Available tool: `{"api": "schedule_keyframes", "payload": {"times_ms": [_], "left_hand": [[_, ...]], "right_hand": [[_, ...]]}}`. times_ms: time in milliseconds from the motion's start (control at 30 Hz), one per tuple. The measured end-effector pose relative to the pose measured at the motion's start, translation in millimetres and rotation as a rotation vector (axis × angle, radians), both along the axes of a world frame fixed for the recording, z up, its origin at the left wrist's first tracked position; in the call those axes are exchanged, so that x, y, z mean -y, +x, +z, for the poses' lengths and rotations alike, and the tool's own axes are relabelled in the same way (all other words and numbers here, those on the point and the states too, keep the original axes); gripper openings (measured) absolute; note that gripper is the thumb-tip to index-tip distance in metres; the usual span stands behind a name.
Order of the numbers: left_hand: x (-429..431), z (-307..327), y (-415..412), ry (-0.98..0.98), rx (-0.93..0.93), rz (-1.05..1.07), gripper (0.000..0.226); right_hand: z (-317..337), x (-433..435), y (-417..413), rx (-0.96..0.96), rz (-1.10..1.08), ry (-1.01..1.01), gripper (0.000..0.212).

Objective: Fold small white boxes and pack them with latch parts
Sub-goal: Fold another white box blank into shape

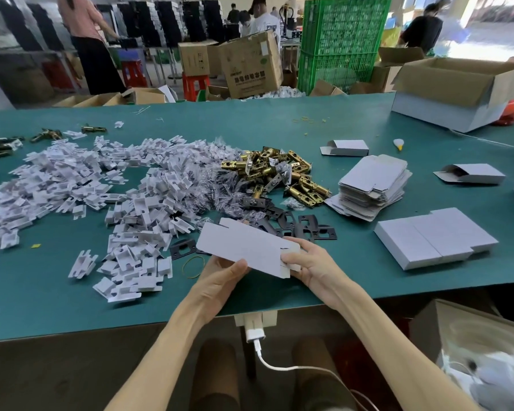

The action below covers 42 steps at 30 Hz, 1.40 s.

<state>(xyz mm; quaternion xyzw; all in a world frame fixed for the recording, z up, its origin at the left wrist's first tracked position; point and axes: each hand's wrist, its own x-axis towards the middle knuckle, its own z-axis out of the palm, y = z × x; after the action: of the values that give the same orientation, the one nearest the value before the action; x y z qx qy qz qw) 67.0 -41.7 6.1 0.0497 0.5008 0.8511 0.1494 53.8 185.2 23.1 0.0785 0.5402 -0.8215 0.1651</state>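
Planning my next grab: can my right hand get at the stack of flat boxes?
Probably, once freed: the right hand has its grip on the box blank; nothing tall lies between it and the stack.

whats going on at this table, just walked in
A person is holding a flat white box blank in both hands just above the green table. The left hand grips its near edge and the right hand pinches its right end. It is not yet folded into shape. A pile of brass latches lies ahead, with black plates just behind the blank. To the right are a stack of flat blanks and closed white boxes.
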Motion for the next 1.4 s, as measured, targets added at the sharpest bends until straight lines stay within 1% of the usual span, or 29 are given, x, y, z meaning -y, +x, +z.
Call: {"api": "schedule_keyframes", "payload": {"times_ms": [100, 200, 400, 500, 567, 667, 700, 733, 800, 833, 900, 967, 1033, 1100, 1200, 1233, 1300, 1400], "left_hand": [[2.3, 1.5, 0.5, -0.008, -0.006, -0.073, 0.087], [2.0, 4.2, 2.1, -0.018, -0.006, -0.068, 0.073], [2.1, 2.9, 1.7, -0.012, -0.027, -0.07, 0.068], [2.4, 1.7, 0.8, -0.003, -0.033, -0.085, 0.054], [1.4, 1.2, 0.1, 0.036, -0.009, -0.063, 0.051], [-2.0, 2.6, -1.2, 0.063, -0.007, -0.028, 0.045], [-3.3, 3.7, -1.5, 0.067, 0.002, -0.006, 0.048], [-4.6, 4.6, -2.1, 0.076, 0.029, 0.028, 0.056], [-6.1, 5.6, -2.8, 0.123, 0.105, 0.126, 0.082], [-6.5, 6.6, -2.7, 0.145, 0.125, 0.162, 0.092], [-6.9, 9.3, -2.5, 0.164, 0.12, 0.182, 0.096], [-7.2, 10.9, -1.9, 0.152, 0.104, 0.178, 0.084], [-7.7, 10.5, -1.6, 0.108, 0.091, 0.177, 0.067], [-9.8, 9.3, -1.6, 0.014, 0.065, 0.154, 0.057], [-13.7, 9.5, -0.9, -0.09, 0.038, 0.125, 0.052], [-14.6, 9.9, -0.7, -0.095, 0.039, 0.129, 0.052], [-15.6, 9.9, -0.8, -0.081, 0.045, 0.148, 0.05], [-16.2, 7.6, -1.8, -0.055, 0.066, 0.161, 0.046]], "right_hand": [[-1.7, -0.2, -1.3, -0.007, 0.042, 0.008, 0.05], [-3.6, 1.0, -0.7, -0.018, 0.056, 0.016, 0.048], [-2.2, 1.3, 3.0, -0.022, 0.033, 0.046, 0.047], [0.4, 3.8, 5.4, -0.047, 0.058, 0.148, 0.05], [2.1, 5.6, 7.0, -0.061, 0.054, 0.203, 0.051], [3.0, 8.1, 10.1, -0.101, 0.048, 0.267, 0.047], [2.9, 8.3, 11.1, -0.111, 0.047, 0.274, 0.045], [2.4, 8.3, 11.5, -0.122, 0.049, 0.267, 0.041], [0.5, 5.8, 12.1, -0.147, 0.081, 0.208, 0.029], [-0.2, 3.7, 12.2, -0.156, 0.098, 0.177, 0.026], [-0.3, -0.3, 11.3, -0.164, 0.115, 0.124, 0.032], [2.1, -1.8, 10.0, -0.162, 0.136, 0.096, 0.043], [4.0, -0.7, 9.4, -0.147, 0.156, 0.106, 0.045], [3.5, 3.4, 10.5, -0.15, 0.143, 0.205, 0.047], [-1.4, 14.7, 15.1, -0.312, 0.048, 0.491, 0.054], [-4.4, 18.2, 16.6, -0.36, 0.015, 0.534, 0.056], [-5.9, 21.2, 19.0, -0.394, -0.021, 0.548, 0.055], [-2.9, 21.1, 20.8, -0.363, -0.052, 0.514, 0.054]]}}
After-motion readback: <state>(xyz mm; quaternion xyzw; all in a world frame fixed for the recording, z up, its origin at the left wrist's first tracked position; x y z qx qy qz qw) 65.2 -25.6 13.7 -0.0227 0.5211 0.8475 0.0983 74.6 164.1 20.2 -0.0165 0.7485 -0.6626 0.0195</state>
